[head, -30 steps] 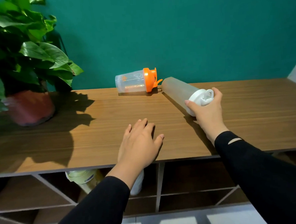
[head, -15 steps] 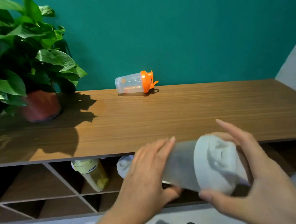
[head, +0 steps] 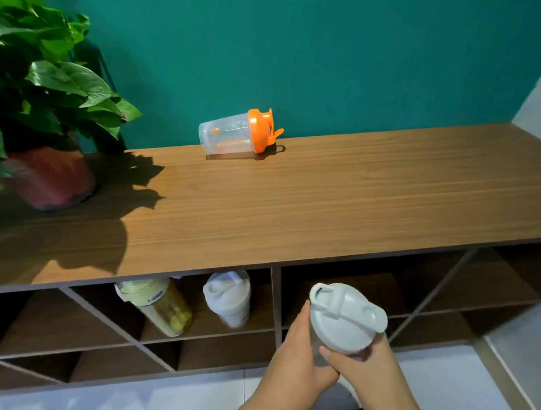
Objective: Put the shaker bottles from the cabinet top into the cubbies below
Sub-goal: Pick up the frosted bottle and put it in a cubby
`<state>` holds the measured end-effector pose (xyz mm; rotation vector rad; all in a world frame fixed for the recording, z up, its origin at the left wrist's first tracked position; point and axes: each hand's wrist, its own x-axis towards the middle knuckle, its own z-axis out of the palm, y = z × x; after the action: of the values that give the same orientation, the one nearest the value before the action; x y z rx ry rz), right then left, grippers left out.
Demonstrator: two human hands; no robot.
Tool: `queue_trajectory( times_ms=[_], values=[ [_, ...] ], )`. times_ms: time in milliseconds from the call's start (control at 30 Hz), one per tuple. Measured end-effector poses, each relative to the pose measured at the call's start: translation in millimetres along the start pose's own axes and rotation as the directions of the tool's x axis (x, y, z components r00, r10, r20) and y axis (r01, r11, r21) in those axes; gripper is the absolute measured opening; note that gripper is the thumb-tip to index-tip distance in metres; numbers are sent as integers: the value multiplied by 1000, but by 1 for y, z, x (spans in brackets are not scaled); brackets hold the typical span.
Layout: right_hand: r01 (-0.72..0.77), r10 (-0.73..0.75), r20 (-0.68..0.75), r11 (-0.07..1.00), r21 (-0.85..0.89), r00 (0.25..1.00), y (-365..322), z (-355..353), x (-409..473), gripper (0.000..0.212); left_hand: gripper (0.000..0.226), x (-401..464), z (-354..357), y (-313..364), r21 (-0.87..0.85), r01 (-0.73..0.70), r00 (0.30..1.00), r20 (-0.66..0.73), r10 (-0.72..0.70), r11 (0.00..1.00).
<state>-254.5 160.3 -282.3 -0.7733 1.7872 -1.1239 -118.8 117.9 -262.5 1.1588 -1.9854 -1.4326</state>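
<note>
Both hands hold a frosted shaker bottle with a white lid [head: 346,319] in front of the cubbies, lid toward me. My left hand [head: 296,355] wraps its left side and my right hand [head: 368,370] grips under the lid. A clear shaker with an orange lid [head: 238,134] lies on its side at the back of the wooden cabinet top [head: 326,201]. In one cubby [head: 207,332] below sit a yellow-lidded bottle [head: 156,302] and a white-lidded shaker [head: 227,297].
A potted plant in a red pot [head: 49,177] stands at the left end of the cabinet top. A vertical divider [head: 277,302] separates the filled cubby from the cubby behind the held bottle. A green wall runs behind; pale floor lies below.
The white-lidded bottle has come off the cabinet top and dropped below its front edge, now held by both hands in front of the cubbies. The orange-lidded shaker has not moved.
</note>
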Motion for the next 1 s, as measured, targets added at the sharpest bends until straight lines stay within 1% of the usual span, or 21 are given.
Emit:
queue_trajectory(
  times_ms=[33,67,200,333,433,467,500,533,567,600,667,867,933,1000],
  values=[
    [31,-31,16,999,8,999,1,5,9,85,79,8,1,-6,-42,8,1000,-10,-9,999],
    [58,-59,34,998,17,998,5,8,18,86,76,14,1,-6,-65,26,999,-20,-27,998],
    [81,-84,58,996,46,995,17,15,46,78,71,39,4,-21,-88,95,995,-28,-98,992],
    [66,-67,76,998,17,995,18,21,67,73,50,58,6,-34,-32,242,967,-76,-244,970],
    [48,-50,76,999,25,996,16,25,78,67,43,71,6,-42,10,324,940,-112,-321,946],
    [30,-31,81,999,13,996,14,26,81,63,32,74,6,-42,17,334,936,-125,-330,942],
    [16,-16,83,1000,1,996,13,28,83,58,15,78,5,-41,23,341,932,-136,-335,940],
    [20,-19,83,1000,-16,996,12,29,85,54,15,81,5,-40,35,347,930,-137,-340,937],
    [31,-29,79,999,-30,996,13,30,88,51,29,84,5,-41,35,348,929,-149,-339,937],
    [42,-38,74,998,-49,997,13,30,90,50,37,86,4,-41,27,353,926,-150,-345,935],
    [58,-54,68,996,-63,996,14,30,93,56,41,87,4,-41,9,370,919,-146,-365,929],
    [66,-60,65,994,-86,996,12,31,90,61,28,81,4,-37,-90,373,922,-74,-380,923],
    [44,-37,66,992,-119,997,13,30,90,57,21,77,3,-35,-113,372,923,-59,-380,921],
    [12,0,65,982,-187,998,13,30,88,53,11,74,2,-34,-117,402,911,-45,-409,908]
  ],
)
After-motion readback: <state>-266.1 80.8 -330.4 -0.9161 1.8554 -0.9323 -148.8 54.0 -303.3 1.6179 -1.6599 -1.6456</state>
